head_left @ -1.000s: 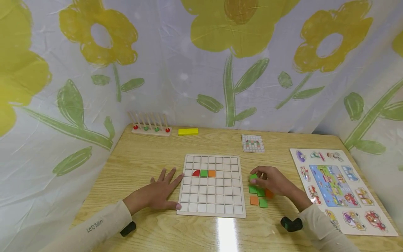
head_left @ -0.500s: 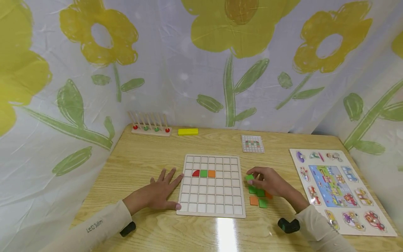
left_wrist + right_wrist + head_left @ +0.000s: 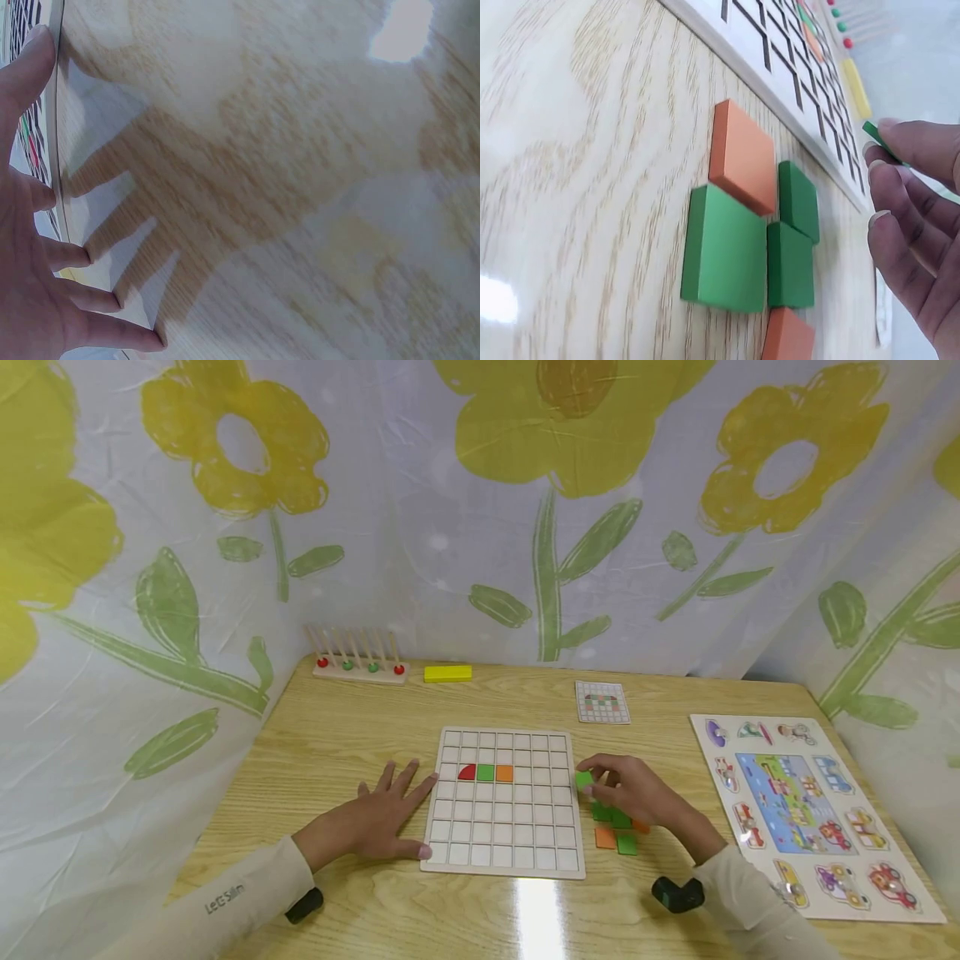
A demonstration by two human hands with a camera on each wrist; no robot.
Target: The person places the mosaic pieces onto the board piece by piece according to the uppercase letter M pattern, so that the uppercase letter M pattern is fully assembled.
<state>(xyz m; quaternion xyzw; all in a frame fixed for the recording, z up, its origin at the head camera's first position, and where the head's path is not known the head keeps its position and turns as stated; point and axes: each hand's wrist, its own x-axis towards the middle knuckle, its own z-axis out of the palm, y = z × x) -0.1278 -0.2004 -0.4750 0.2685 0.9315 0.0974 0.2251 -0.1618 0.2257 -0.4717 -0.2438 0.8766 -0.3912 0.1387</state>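
My right hand (image 3: 628, 787) pinches a green square tile (image 3: 583, 781) between thumb and fingers, at the right edge of the white grid board (image 3: 504, 853). In the right wrist view the held tile (image 3: 877, 135) shows as a thin green edge. My left hand (image 3: 384, 820) lies with spread fingers along the board's left side, thumb and a fingertip at its rim. On the board, a red quarter-round tile (image 3: 468, 772), a green tile (image 3: 486, 772) and an orange tile (image 3: 505, 773) stand in one row. Beside the board lie loose green tiles (image 3: 731, 251) and orange tiles (image 3: 742, 154).
A small pattern card (image 3: 603, 702) lies behind the board. A picture puzzle board (image 3: 806, 893) takes up the right side. At the back left stand a peg rack with beads (image 3: 360, 671) and a yellow block (image 3: 448, 674). A flowered curtain (image 3: 397, 568) hangs behind the table.
My right hand has moved left with the green tile, from above the loose tiles to the board's right edge. My left hand and the row of tiles have stayed put.
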